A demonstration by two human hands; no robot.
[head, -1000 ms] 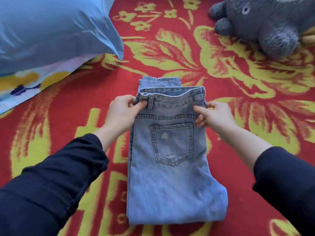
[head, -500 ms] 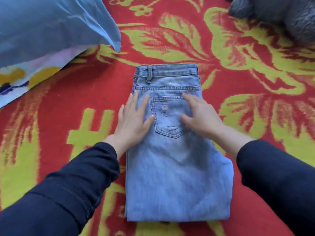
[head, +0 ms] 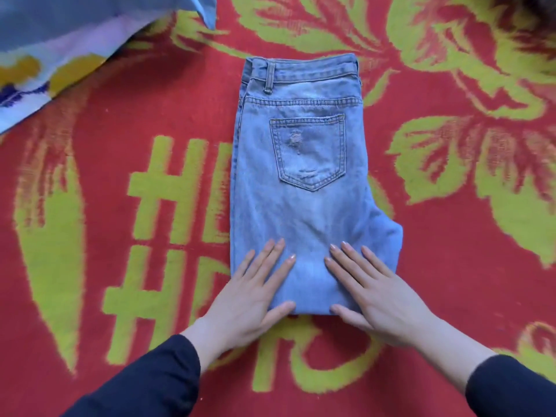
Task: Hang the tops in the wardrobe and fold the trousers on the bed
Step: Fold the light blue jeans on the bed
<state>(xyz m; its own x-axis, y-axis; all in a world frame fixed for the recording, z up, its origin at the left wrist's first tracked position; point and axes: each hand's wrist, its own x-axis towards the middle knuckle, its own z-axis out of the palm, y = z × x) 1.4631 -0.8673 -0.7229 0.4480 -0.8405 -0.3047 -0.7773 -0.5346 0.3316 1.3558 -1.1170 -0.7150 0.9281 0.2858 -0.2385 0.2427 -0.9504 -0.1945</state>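
Note:
Light blue jeans [head: 304, 164] lie folded into a flat rectangle on the bed's red and yellow-green patterned cover [head: 120, 206], waistband at the far end and back pocket facing up. My left hand [head: 255, 293] lies flat with straight fingers on the near left corner of the jeans. My right hand [head: 373, 293] lies flat the same way on the near right corner. Both hands press on the folded near edge, and neither grips anything. Dark sleeves cover both forearms.
A blue pillow [head: 90, 16] over a floral pillowcase [head: 45, 76] sits at the far left. A dark furry edge of a plush toy [head: 538, 10] shows at the far right corner. Bed cover surrounds the jeans on every side.
Both hands let go of the waistband, laid it down flat, then slid along the jeans from the pocket area to the near folded edge. The view tilted down.

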